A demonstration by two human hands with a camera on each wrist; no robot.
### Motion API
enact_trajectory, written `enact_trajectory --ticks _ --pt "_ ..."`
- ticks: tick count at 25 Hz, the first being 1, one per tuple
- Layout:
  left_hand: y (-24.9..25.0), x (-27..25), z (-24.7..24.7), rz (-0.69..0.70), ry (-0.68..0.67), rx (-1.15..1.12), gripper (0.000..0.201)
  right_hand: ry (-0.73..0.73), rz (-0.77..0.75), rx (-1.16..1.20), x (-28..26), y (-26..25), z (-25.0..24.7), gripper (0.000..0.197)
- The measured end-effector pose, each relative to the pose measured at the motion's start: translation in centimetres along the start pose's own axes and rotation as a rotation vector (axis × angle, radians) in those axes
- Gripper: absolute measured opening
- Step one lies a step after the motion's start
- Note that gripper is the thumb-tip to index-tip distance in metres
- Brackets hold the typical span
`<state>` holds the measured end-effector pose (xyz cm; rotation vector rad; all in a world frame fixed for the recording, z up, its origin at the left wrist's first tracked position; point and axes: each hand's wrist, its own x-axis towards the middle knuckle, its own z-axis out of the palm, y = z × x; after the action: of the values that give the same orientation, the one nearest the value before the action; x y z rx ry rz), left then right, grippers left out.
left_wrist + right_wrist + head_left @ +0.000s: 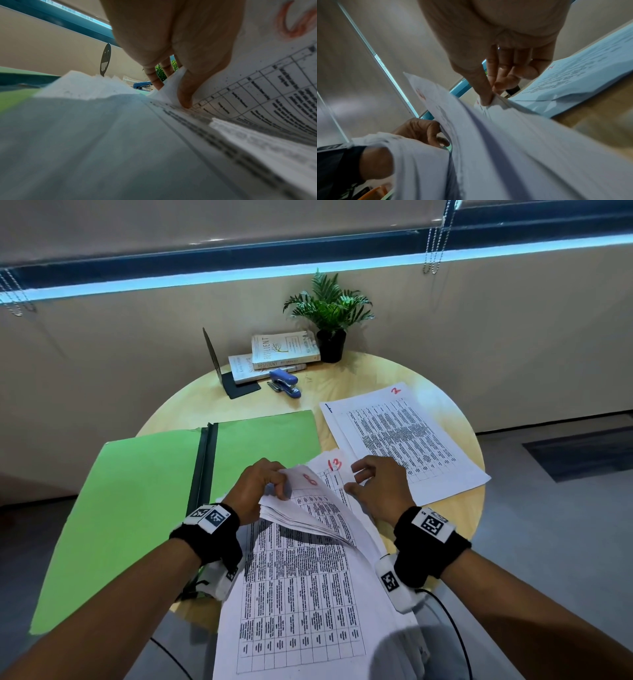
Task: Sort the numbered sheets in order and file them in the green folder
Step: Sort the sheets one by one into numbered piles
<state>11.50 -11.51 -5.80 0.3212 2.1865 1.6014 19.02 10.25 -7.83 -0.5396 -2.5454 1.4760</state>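
The green folder (137,491) lies open on the left half of the round table. A thick stack of printed sheets (301,594) hangs over the near table edge. My left hand (279,484) grips the lifted far corners of several sheets; the top one (310,479) bears a red 8. In the left wrist view its thumb (185,100) presses into the curl of paper. Underneath, a sheet marked 13 (334,463) shows. My right hand (356,481) pinches that lower corner, thumb (483,94) on top. A pile topped by sheet 2 (404,440) lies at the right.
At the back of the table (342,374) are a blue stapler (286,383), two stacked books (284,347), a black bookend (214,361) and a potted plant (330,313). The wall stands right behind them. The floor drops away on the right.
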Motion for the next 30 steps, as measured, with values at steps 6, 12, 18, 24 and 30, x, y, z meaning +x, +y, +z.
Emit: enact_trajectory --ticks 6,12,18,24,30 --pt "0.1 -0.5 0.0 0.053 -0.022 0.083 0.020 -0.039 0.041 0.103 -0.9 -0.9 -0.3 0.022" --pt "0.2 -0.2 0.1 -0.106 0.026 -0.216 0.023 -0.031 0.093 0.193 -1.0 -1.6 0.0 0.036" --pt "-0.6 0.1 -0.5 -0.080 0.029 -0.147 0.030 -0.026 0.113 0.228 -1.2 -1.6 0.5 0.040" --pt "-1.0 0.3 -0.6 -0.097 0.022 -0.209 0.026 -0.045 0.141 0.214 -2.5 -1.2 1.6 0.048" --pt "-0.8 0.3 -0.5 -0.128 0.011 -0.274 0.027 -0.006 0.143 0.245 -2.3 -0.9 1.5 0.051"
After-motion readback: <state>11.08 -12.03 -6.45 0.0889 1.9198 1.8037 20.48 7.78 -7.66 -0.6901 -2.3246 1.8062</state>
